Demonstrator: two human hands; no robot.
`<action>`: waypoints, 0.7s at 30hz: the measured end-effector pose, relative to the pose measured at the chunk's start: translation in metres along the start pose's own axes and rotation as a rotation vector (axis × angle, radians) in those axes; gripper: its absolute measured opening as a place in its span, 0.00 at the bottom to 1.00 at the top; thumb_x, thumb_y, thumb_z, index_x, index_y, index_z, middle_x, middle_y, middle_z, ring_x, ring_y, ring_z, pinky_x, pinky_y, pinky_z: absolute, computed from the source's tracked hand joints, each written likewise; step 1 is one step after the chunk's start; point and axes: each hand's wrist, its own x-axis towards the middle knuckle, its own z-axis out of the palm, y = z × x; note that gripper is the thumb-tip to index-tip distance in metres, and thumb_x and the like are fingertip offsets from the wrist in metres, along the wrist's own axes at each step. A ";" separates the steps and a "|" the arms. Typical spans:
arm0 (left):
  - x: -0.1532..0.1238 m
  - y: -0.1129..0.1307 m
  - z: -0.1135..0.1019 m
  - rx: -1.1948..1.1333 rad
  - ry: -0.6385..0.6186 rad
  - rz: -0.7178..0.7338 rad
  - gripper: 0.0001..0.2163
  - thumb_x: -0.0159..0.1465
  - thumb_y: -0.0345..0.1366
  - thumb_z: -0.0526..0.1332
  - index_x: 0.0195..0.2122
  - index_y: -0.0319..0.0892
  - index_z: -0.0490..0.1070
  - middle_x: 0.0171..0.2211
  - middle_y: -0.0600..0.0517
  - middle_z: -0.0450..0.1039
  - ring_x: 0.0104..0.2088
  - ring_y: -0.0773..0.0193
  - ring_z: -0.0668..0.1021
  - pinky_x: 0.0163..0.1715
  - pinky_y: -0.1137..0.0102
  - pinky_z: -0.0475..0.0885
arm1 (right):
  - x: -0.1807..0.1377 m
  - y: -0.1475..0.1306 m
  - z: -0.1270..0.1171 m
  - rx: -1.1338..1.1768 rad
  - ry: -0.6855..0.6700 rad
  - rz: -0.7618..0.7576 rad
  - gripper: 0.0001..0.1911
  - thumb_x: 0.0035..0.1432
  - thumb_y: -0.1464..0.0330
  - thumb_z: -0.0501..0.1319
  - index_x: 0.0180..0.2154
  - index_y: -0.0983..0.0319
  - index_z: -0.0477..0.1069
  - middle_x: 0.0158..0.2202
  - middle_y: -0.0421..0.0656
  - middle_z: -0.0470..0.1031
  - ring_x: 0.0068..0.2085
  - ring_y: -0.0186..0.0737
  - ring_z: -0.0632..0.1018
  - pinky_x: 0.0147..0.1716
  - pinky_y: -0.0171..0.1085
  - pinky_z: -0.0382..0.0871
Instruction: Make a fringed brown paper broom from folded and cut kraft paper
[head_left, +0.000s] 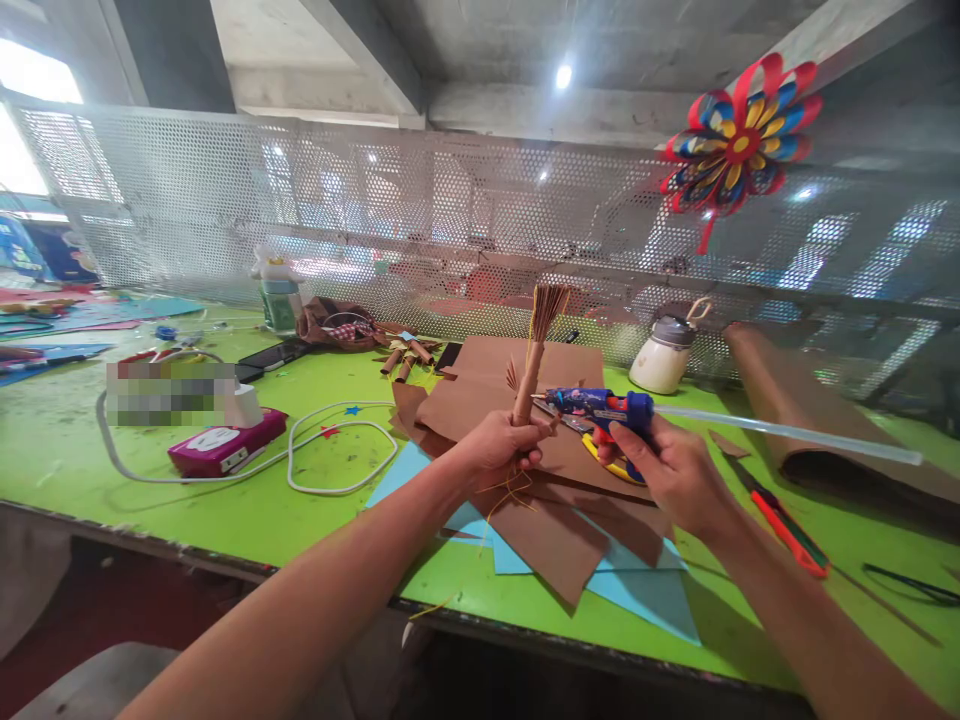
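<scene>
My left hand [499, 448] is closed round the base of an upright brown paper roll [529, 375] with a fringed top, held above the table. My right hand [675, 470] grips a blue glue gun [600, 408]; its nozzle points left and touches the roll's side. A long clear glue stick [787, 432] sticks out of the gun's back to the right. Brown paper sheets [525, 400] and light blue sheets [652, 590] lie under both hands on the green table [315, 520].
A red utility knife [787, 525] lies right of my right hand, beside a big brown paper roll [810, 410]. A white jar [664, 355] stands behind. A white cable [330, 450], pink power strip [225, 445], small paper rolls [405, 355] and a bottle [279, 290] sit left. A paper flower [739, 135] hangs on the mesh.
</scene>
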 end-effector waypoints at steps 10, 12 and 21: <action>-0.002 0.002 0.002 0.032 0.007 -0.018 0.11 0.49 0.35 0.66 0.30 0.35 0.68 0.16 0.57 0.62 0.17 0.76 0.66 0.15 0.80 0.56 | -0.001 -0.002 0.002 -0.048 0.034 -0.037 0.16 0.59 0.57 0.52 0.35 0.63 0.68 0.29 0.43 0.72 0.28 0.37 0.75 0.32 0.35 0.70; -0.003 0.003 0.002 0.029 0.012 -0.013 0.11 0.49 0.34 0.66 0.30 0.35 0.68 0.16 0.56 0.62 0.17 0.76 0.66 0.14 0.80 0.56 | -0.001 -0.002 0.002 -0.040 0.034 -0.038 0.15 0.59 0.57 0.52 0.34 0.62 0.67 0.29 0.43 0.72 0.28 0.36 0.75 0.31 0.35 0.70; -0.004 0.005 0.005 0.026 0.033 -0.031 0.10 0.49 0.34 0.66 0.29 0.36 0.67 0.16 0.56 0.63 0.16 0.76 0.66 0.14 0.80 0.55 | -0.003 -0.005 0.001 -0.124 0.044 -0.044 0.15 0.60 0.57 0.51 0.31 0.61 0.67 0.27 0.42 0.73 0.29 0.38 0.75 0.31 0.34 0.69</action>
